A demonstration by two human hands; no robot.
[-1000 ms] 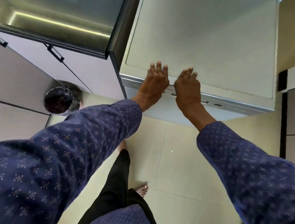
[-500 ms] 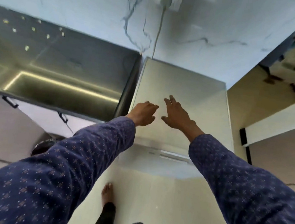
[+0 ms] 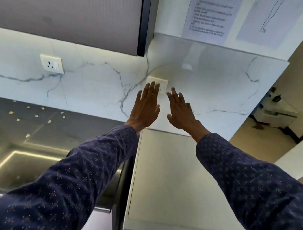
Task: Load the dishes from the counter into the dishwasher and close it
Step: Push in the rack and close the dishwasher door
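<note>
Both hands are raised in front of the marble wall [image 3: 93, 91], holding nothing. The left hand [image 3: 144, 108] is flat, fingers pressed together; the right hand [image 3: 180, 111] has its fingers spread. Below them, near and to the right, is the pale top of the dishwasher [image 3: 168, 173], its front edge at the bottom. The dark glossy worktop [image 3: 31, 139] lies to its left. A white socket [image 3: 51, 63] sits far left on the wall; another switch plate [image 3: 162, 85] is just behind the fingertips. A printed sheet [image 3: 209, 13] hangs above.
</note>
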